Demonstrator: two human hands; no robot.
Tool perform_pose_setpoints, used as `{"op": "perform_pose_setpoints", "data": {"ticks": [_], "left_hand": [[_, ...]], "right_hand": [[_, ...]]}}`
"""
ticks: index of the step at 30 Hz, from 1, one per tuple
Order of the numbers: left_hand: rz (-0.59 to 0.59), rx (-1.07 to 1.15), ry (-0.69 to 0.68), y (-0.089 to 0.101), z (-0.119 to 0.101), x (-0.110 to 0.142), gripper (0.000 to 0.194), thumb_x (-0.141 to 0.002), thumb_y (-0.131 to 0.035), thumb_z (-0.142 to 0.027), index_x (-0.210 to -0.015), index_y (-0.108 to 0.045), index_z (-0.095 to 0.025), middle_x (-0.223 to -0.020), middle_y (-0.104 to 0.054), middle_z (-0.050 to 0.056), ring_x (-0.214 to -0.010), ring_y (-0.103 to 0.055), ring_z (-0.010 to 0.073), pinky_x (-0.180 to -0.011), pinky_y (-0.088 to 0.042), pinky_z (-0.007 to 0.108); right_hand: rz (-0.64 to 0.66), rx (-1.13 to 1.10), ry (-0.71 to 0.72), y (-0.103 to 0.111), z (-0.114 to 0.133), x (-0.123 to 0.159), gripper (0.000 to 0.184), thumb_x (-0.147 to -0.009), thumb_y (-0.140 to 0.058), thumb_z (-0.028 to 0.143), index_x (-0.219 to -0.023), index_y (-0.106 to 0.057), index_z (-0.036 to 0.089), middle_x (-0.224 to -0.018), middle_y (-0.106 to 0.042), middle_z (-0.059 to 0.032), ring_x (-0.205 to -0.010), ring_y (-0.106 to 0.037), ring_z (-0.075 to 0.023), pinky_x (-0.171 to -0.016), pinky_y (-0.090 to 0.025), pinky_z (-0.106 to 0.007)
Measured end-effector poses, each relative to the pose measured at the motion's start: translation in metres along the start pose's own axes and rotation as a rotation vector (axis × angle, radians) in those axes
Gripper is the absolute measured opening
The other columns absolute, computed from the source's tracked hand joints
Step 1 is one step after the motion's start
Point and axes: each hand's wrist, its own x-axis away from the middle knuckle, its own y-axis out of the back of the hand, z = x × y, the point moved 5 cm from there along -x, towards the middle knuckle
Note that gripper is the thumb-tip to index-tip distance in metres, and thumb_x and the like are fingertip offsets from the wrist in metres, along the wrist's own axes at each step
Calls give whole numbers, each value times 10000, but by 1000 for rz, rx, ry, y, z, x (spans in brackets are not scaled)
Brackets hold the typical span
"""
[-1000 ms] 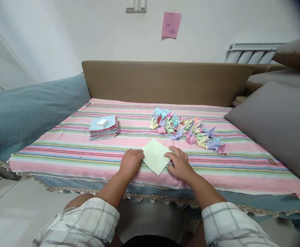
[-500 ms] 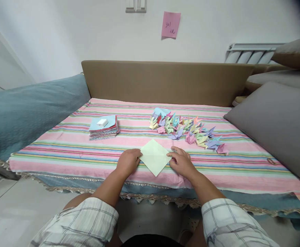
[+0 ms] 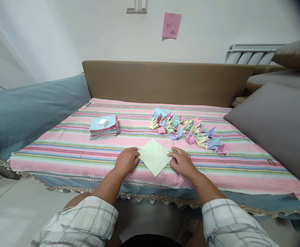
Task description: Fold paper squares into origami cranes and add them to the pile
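A pale green square sheet of paper (image 3: 154, 157) lies flat on the striped cloth, turned like a diamond with one corner toward me. A faint crease runs across its middle. At its left corner is my left hand (image 3: 126, 160), fingers and thumb closed together on the tip. My right hand (image 3: 182, 161) pinches the right corner between thumb and forefinger, its other fingers curled loosely. Just beyond the paper, to the right, sits a cluster of folded paper cranes (image 3: 186, 130) in many colours.
A stack of coloured paper (image 3: 103, 128) stands at the left with a small white block (image 3: 103, 122) on top. The striped cloth (image 3: 62, 147) covers the sofa seat. A grey cushion (image 3: 276, 127) leans at the right, near a small brown loop (image 3: 271, 162). Behind rises a brown backrest (image 3: 165, 82).
My left hand has shifted slightly left, its fingertips now farther out on the paper's corner. My right hand and the paper have hardly moved.
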Motion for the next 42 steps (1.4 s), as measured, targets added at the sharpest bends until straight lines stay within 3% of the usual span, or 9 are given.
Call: {"op": "perform_pose_setpoints", "data": {"ticks": [4, 9, 14, 19, 27, 35, 42], "left_hand": [[21, -12, 13, 0, 1, 0, 198, -787, -545, -232, -885, -716, -222, -1129, -651, 62, -1043, -595, 239, -898, -465, 346], [12, -6, 3, 0, 0, -1, 198, -789, -545, -230, -888, -715, -217, -1134, -649, 64, -1052, -590, 241, -922, -453, 359], [11, 11, 5, 0, 1, -1, 197, -787, -544, -222, -882, -716, -220, -1107, -660, 61, -1051, -590, 234, -914, -458, 346], [9, 22, 23, 0, 3, -1, 195, -783, -557, -234, -899, -714, -221, -1132, -649, 64, -1058, -586, 238, -920, -458, 350], [4, 27, 55, 2, 7, -2, 166, -795, -575, -291, -851, -715, -222, -1093, -655, 61, -1057, -579, 225, -918, -442, 327], [-26, 8, 97, 5, 6, -3, 326, -856, -488, -422, -724, -683, -198, -940, -657, 71, -935, -599, 209, -823, -442, 294], [-63, -95, 174, 7, 2, -6, 290, -848, -480, -415, -706, -600, -193, -811, -658, 52, -812, -586, 207, -707, -430, 291]], "right_hand": [[16, -15, 15, 2, 2, 1, 414, -707, -526, 223, -1107, -633, 252, -1350, -453, -79, -1247, -389, -265, -1020, -261, -466], [39, -53, 149, 1, 11, 3, 507, -702, -546, 223, -1208, -575, 245, -1422, -355, -86, -1302, -307, -268, -1033, -269, -447], [89, -30, 219, -3, 18, 4, 487, -721, -582, 281, -1208, -582, 271, -1420, -352, -84, -1309, -284, -289, -1037, -259, -468], [96, -18, 193, -4, 16, 3, 474, -752, -599, 427, -1197, -588, 263, -1422, -349, -103, -1310, -280, -292, -1033, -268, -476], [-13, -97, 101, -3, 5, -5, 293, -843, -502, 340, -1053, -662, 212, -1335, -439, -129, -1277, -344, -261, -1033, -305, -433], [-70, -131, -31, -3, -5, -11, 316, -874, -430, 400, -884, -671, 195, -1268, -490, -125, -1229, -405, -260, -1003, -332, -411], [-157, -46, -51, -4, -6, -19, 280, -862, -448, 370, -760, -636, 189, -1129, -570, -108, -1100, -479, -236, -958, -348, -377]]}}
